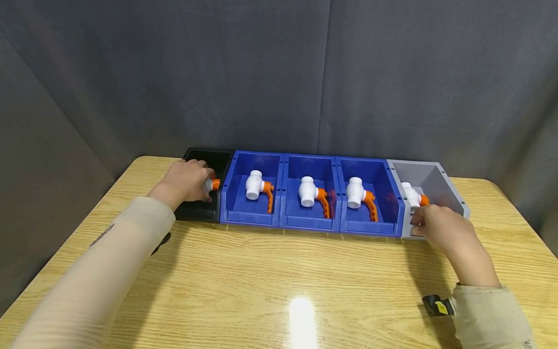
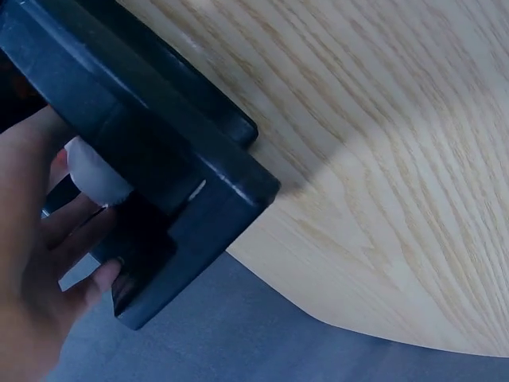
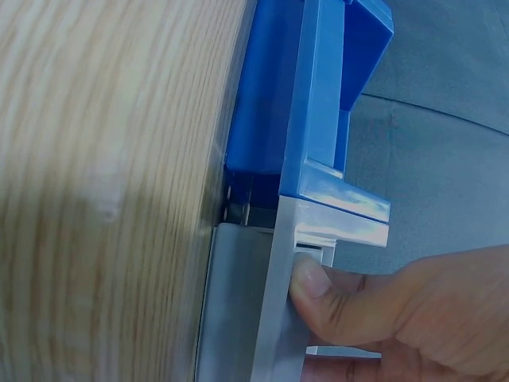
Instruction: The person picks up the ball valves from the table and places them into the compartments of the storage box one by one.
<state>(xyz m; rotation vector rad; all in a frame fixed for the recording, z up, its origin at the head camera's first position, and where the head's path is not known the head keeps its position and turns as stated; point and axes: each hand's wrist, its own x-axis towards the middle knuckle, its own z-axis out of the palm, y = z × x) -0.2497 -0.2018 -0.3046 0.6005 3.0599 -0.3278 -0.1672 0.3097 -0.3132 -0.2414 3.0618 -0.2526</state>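
My left hand (image 1: 188, 180) reaches into the black bin (image 1: 216, 159) at the left end of a row. Its fingers curl round a white ball valve (image 2: 97, 175) whose orange handle (image 1: 215, 184) shows beside them. At the far right end, my right hand (image 1: 449, 228) is at the front of the grey bin (image 1: 431, 175). In the right wrist view the thumb (image 3: 312, 280) presses the bin's front lip and the other fingers go behind it. Just behind this hand lies another white ball valve (image 1: 410, 195) with an orange handle, partly covered by the hand.
Three blue bins stand side by side between the end bins. Each contains a white valve with an orange lever: left (image 1: 254, 185), middle (image 1: 307, 192) and right (image 1: 355, 193). The row stands on a wood-grain table (image 1: 244, 281), before a grey curtain (image 1: 279, 72).
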